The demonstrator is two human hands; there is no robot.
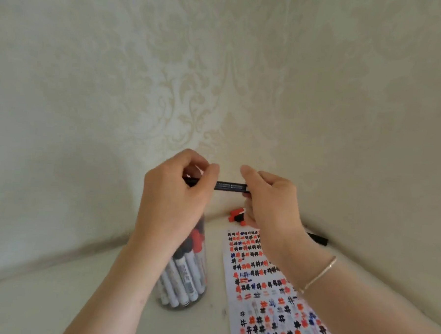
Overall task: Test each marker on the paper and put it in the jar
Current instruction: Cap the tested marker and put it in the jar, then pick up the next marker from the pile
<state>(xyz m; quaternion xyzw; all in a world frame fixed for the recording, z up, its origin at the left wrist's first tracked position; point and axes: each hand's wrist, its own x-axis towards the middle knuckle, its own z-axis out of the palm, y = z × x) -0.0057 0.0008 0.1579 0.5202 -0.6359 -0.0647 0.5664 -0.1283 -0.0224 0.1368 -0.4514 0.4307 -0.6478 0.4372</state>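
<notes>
A black marker [230, 186] is held level in the air between both hands, above the jar. My left hand [176, 190] grips its left end with curled fingers, and my right hand [268, 202] grips its right end. Below my left hand stands a clear jar [183, 274] packed with several white-barrelled markers with black and red caps. A long white paper [271, 292] covered with rows of black, red and blue test marks lies to the jar's right, partly under my right forearm.
Red markers [236, 215] lie at the paper's far end by the wall, partly behind my right hand. A black marker [319, 239] lies to the right of my wrist. Patterned cream walls close off a corner right behind the pale tabletop [54, 298].
</notes>
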